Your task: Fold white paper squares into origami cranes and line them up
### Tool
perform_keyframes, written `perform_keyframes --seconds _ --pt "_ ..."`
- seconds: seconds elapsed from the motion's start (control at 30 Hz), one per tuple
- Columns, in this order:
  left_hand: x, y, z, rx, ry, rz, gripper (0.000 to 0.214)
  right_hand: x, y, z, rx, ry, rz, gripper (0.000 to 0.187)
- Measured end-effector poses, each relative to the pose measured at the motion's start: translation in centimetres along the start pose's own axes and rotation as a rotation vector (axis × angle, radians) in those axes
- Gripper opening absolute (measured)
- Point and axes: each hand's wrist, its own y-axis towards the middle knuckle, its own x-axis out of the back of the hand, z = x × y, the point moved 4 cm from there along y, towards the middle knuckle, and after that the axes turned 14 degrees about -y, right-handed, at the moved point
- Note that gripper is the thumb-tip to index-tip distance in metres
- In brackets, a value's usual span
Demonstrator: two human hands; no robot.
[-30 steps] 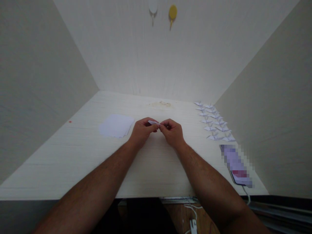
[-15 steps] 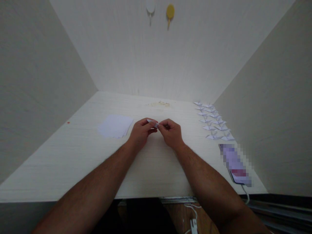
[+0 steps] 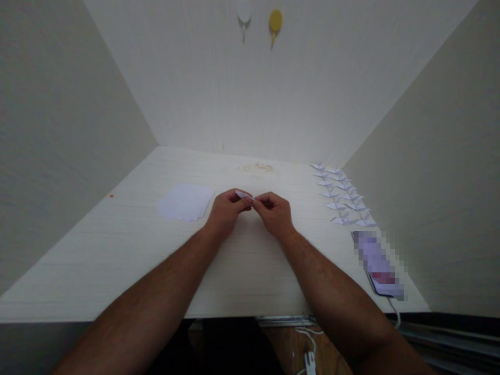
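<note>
"What lies closest?"

"Below the table's front edge, a strip of wooden floor (image 3: 330, 357) with a white plug block (image 3: 310, 363) and loose white cord (image 3: 312, 338). Then the table (image 3: 242, 281) itself: pale, faintly streaked along its width, with bare forearms (image 3: 156, 291) reaching over it."

"And on the near right?"

"A phone (image 3: 373, 255), its screen pixelated, a white cable (image 3: 397, 315) running from its lower end over the edge."

"The hands?"

"Near the middle of the table. The left hand (image 3: 228, 208) pinches a small piece of folded paper (image 3: 244, 195) between thumb and fingers. The right hand (image 3: 276, 211) has thumb and forefinger closed on its right end. I can't tell if the paper touches the tabletop."

"What's either side?"

"Just left, a slightly uneven stack of white sheets (image 3: 185, 202); further left, a small red spot (image 3: 111, 196). To the right, white paper cranes (image 3: 352, 198) in two columns running back toward the corner."

"And beyond?"

"A brownish stain (image 3: 263, 166) by the back wall (image 3: 234, 94). Grey side walls (image 3: 437, 146) flank the table. High on the back wall, a white hook (image 3: 244, 11) and a yellow hook (image 3: 275, 21), side by side."
</note>
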Motion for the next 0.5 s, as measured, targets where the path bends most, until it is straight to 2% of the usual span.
perform_keyframes --seconds 0.27,0.5 --pt "0.32 0.14 -0.43 -0.063 0.042 -0.061 0.018 -0.07 0.05 -0.54 -0.066 -0.002 -0.014 0.012" --pt "-0.02 -0.08 -0.32 0.008 0.022 -0.001 0.028 0.14 0.03 -0.22 -0.066 -0.028 -0.042 0.013"
